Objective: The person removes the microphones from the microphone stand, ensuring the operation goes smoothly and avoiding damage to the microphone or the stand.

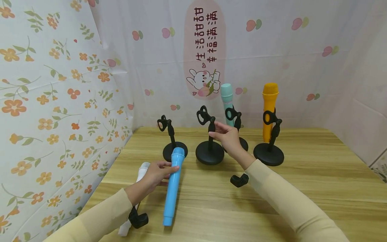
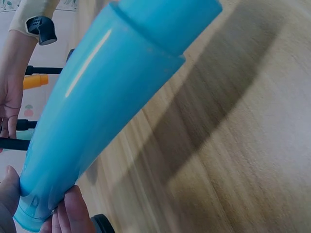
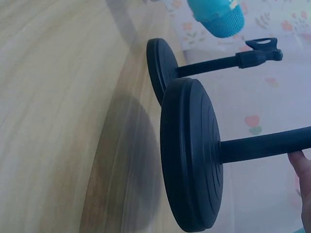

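The left hand (image 1: 155,175) is pinching the blue mic (image 1: 171,199), at seven o'clock from the stand (image 1: 209,156) whose post (image 1: 210,145) the right hand (image 1: 230,139) is pinching; weak gripping could be risking a drop, sideways pulling a topple.

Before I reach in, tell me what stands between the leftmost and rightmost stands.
In the head view: one black stand with the right grip holding it, a second stand partly behind that grip, and a teal microphone at that second stand.

Glossy, smooth-plastic blue microphone (image 1: 172,192)
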A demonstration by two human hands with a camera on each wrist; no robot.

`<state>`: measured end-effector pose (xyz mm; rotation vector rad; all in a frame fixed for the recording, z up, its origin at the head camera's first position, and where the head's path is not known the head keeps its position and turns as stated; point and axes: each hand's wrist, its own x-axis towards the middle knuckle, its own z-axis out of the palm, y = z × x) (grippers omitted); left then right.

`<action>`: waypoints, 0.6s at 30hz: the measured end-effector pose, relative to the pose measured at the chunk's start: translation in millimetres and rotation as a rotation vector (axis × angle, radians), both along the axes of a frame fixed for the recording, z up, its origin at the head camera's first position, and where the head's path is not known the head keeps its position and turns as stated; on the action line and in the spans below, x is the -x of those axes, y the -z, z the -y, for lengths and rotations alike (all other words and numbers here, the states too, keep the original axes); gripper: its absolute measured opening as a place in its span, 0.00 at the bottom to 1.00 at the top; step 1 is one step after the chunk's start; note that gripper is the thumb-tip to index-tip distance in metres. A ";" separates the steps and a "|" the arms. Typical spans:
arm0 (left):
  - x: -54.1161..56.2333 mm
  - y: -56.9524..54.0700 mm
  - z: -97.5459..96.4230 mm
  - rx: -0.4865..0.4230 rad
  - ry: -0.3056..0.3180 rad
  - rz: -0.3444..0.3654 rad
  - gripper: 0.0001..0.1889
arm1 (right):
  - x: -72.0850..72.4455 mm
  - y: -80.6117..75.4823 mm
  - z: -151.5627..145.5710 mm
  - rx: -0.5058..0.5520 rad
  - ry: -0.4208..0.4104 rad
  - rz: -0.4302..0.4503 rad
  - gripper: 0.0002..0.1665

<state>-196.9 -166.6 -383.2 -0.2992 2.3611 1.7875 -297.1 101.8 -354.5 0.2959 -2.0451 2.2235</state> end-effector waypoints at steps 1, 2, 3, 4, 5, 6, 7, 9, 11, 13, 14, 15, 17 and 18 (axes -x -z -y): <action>-0.2 0.6 0.5 0.001 0.004 0.000 0.24 | 1.3 -0.3 1.1 0.002 0.003 0.000 0.33; -0.3 1.2 0.8 0.000 0.006 0.001 0.24 | 2.7 -0.6 2.0 0.003 0.005 0.002 0.33; -0.4 1.9 1.2 0.001 0.008 0.003 0.23 | 3.9 -0.7 2.7 0.002 0.009 0.004 0.32; -0.7 2.8 1.7 0.001 0.009 0.005 0.23 | 5.3 -0.8 3.6 -0.003 0.012 0.006 0.32; -0.9 3.6 2.1 0.004 0.012 0.008 0.23 | 6.7 -0.9 4.4 -0.007 0.015 0.006 0.32; -1.2 4.6 2.6 0.005 0.014 0.011 0.23 | 8.0 -0.9 5.1 -0.013 0.020 0.009 0.32; -1.5 5.4 3.0 0.006 0.017 0.013 0.23 | 9.3 -0.9 5.8 -0.018 0.025 0.013 0.31; -2.1 7.0 3.7 0.005 0.021 0.018 0.23 | 12.2 -1.1 7.2 -0.028 0.034 0.017 0.31; -2.8 8.3 4.3 0.006 0.025 0.018 0.23 | 15.3 -1.6 8.6 -0.031 0.039 0.021 0.30; -3.6 9.2 4.8 0.009 0.026 0.016 0.22 | 18.4 -2.2 10.0 -0.033 0.045 0.023 0.30; -4.0 9.5 4.9 0.012 0.027 0.015 0.22 | 20.0 -2.4 10.5 -0.034 0.046 0.022 0.30; -4.4 9.8 5.1 0.018 0.027 0.016 0.22 | 21.3 -2.7 11.1 -0.039 0.050 0.021 0.29; -5.3 10.3 5.4 0.033 0.028 0.018 0.22 | 24.0 -3.0 12.1 -0.047 0.054 0.018 0.29; -5.8 10.5 5.6 0.039 0.027 0.021 0.22 | 25.0 -3.2 12.6 -0.054 0.059 0.017 0.29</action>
